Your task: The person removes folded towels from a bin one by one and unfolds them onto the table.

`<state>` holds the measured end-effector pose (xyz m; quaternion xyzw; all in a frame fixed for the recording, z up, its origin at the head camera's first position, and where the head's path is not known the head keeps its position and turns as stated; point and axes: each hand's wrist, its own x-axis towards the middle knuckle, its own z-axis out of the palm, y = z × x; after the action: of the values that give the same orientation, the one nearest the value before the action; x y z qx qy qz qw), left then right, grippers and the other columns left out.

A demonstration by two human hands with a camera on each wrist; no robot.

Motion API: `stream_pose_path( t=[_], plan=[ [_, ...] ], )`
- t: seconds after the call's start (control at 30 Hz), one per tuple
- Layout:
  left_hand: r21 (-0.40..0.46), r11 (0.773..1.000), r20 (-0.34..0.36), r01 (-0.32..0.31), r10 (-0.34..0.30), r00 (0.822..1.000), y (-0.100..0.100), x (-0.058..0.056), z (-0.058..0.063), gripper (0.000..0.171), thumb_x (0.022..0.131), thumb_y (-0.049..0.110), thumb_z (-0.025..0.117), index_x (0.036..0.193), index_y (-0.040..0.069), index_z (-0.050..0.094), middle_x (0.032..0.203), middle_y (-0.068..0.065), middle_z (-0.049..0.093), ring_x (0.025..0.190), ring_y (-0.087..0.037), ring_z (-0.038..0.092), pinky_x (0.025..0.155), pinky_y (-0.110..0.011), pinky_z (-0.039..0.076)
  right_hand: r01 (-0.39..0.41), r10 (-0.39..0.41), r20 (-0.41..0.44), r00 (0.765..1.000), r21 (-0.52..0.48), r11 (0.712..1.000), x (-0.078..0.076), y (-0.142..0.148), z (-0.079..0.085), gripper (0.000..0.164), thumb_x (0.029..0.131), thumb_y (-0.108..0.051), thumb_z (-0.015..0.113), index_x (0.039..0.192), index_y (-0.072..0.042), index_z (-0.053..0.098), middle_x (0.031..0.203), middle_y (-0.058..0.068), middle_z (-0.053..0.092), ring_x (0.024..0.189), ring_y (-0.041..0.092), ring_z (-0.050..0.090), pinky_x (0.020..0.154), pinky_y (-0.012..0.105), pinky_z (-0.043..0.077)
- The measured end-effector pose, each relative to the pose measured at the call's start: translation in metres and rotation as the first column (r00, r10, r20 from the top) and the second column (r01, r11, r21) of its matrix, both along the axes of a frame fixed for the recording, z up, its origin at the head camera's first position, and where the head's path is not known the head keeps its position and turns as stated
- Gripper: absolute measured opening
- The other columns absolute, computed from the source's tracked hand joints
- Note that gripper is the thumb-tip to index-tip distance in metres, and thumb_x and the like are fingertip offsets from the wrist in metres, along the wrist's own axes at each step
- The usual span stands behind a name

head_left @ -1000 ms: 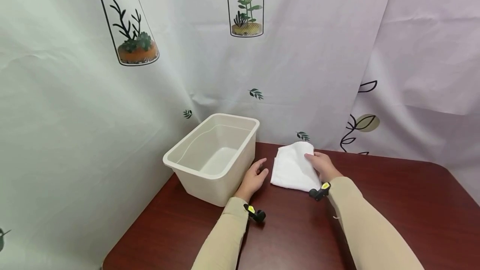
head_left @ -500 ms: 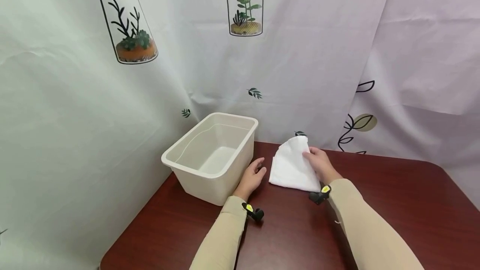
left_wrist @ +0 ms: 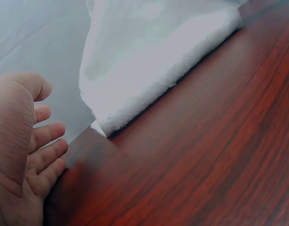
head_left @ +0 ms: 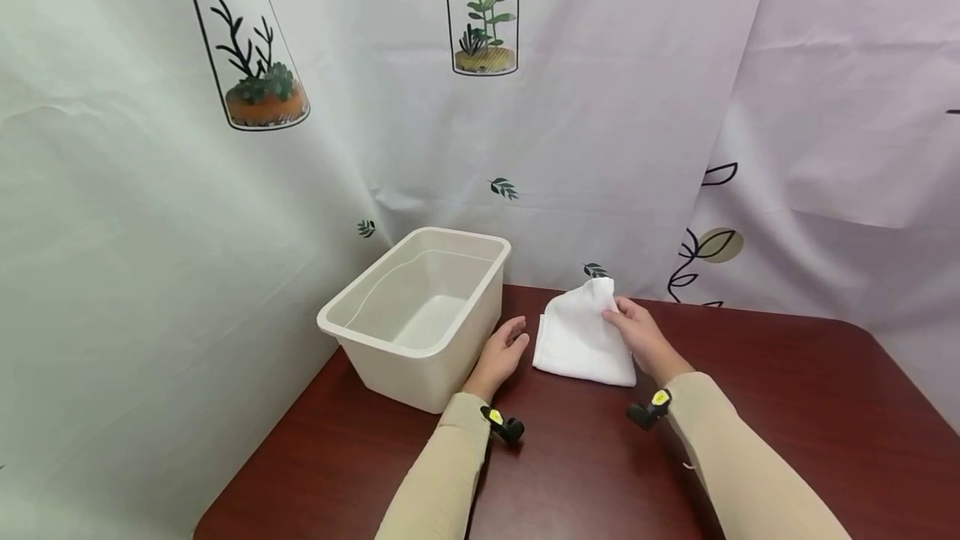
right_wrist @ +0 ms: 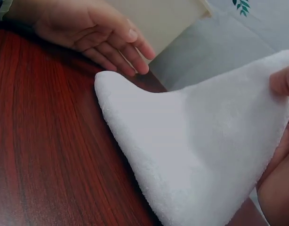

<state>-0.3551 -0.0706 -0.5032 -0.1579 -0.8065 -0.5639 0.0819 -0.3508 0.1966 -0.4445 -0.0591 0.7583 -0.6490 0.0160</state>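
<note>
A folded white towel [head_left: 581, 340] lies on the table, its far right corner raised. My right hand [head_left: 637, 332] pinches that corner, thumb on the near face and fingers behind. In the right wrist view the towel [right_wrist: 182, 141] slopes up from the tabletop to the thumb at the right edge. My left hand [head_left: 501, 357] rests on the table between the bin and the towel, apart from the towel. The left wrist view has this left hand [left_wrist: 31, 146] with its fingers loosely extended, holding nothing, near the towel's folded edge.
A cream plastic bin [head_left: 420, 352] with nothing visible inside stands left of my left hand, near the back curtain. The curtain [head_left: 600, 148] with printed plants hangs behind and left of the dark red wooden table [head_left: 570, 465].
The towel's held corner has been lifted a little and drawn slightly left. My right wrist has tilted and sits a bit lower. The left hand stays in place beside the bin.
</note>
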Motion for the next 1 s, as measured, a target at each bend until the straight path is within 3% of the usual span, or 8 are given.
stream_pose_path(
  t=[0.13,0.3,0.5,0.67,0.77,1.0],
  plan=[
    [0.004,1.0,0.009,-0.005,0.005,1.0,0.002,0.0,0.0,0.044,0.103,0.014,0.055,0.142,-0.005,0.052,0.139,-0.021,0.059,0.133,-0.035,0.053,0.111,-0.048,0.041,-0.044,0.041,-0.045,0.998,-0.062,0.997,0.006,0.002,0.0,0.047,0.105,-0.012,0.049,0.147,0.008,0.041,0.114,-0.002,0.065,0.097,0.004,0.061,0.084,0.023,0.052],
    [0.032,0.999,0.031,-0.013,0.012,0.999,0.006,0.0,0.002,0.043,0.105,0.02,0.054,0.141,-0.003,0.054,0.137,-0.02,0.06,0.132,-0.035,0.053,0.11,-0.049,0.042,-0.064,0.057,-0.061,0.996,-0.131,0.989,0.013,0.002,0.004,0.052,0.101,-0.005,0.047,0.149,0.008,0.037,0.106,-0.01,0.065,0.095,0.005,0.062,0.083,0.025,0.052],
    [0.143,0.99,0.13,-0.007,-0.012,0.991,0.011,0.001,0.004,0.049,0.107,0.031,0.05,0.143,-0.002,0.053,0.142,-0.019,0.057,0.133,-0.033,0.052,0.111,-0.049,0.04,-0.079,0.066,-0.078,0.995,-0.17,0.982,0.021,0.0,0.007,0.046,0.097,-0.002,0.048,0.142,0.008,0.046,0.1,-0.012,0.066,0.091,0.008,0.063,0.08,0.027,0.052],
    [0.286,0.958,0.224,0.025,-0.092,0.97,0.014,0.001,0.007,0.055,0.108,0.034,0.048,0.142,-0.01,0.05,0.138,-0.025,0.057,0.126,-0.035,0.057,0.106,-0.049,0.046,-0.123,0.102,-0.112,0.989,-0.201,0.972,0.026,0.0,0.006,0.033,0.095,-0.001,0.048,0.123,-0.011,0.063,0.099,-0.011,0.068,0.09,0.01,0.063,0.08,0.029,0.052],
    [0.343,0.938,0.259,0.037,-0.133,0.957,0.016,0.002,0.01,0.056,0.107,0.037,0.049,0.136,-0.011,0.055,0.128,-0.022,0.064,0.115,-0.027,0.063,0.1,-0.045,0.051,-0.148,0.126,-0.117,0.985,-0.208,0.967,0.03,0.0,0.006,0.033,0.096,-0.001,0.048,0.113,-0.022,0.066,0.099,-0.011,0.068,0.09,0.01,0.063,0.08,0.029,0.052],
    [0.499,0.864,0.257,0.068,-0.222,0.941,0.019,0.003,0.02,0.051,0.104,0.034,0.055,0.13,-0.011,0.06,0.106,-0.004,0.069,0.096,-0.013,0.064,0.09,-0.037,0.054,-0.186,0.156,-0.142,0.977,-0.224,0.957,0.038,0.001,0.006,0.033,0.095,0.001,0.047,0.114,-0.02,0.065,0.102,-0.011,0.068,0.093,0.01,0.063,0.082,0.028,0.052]
  ],
)
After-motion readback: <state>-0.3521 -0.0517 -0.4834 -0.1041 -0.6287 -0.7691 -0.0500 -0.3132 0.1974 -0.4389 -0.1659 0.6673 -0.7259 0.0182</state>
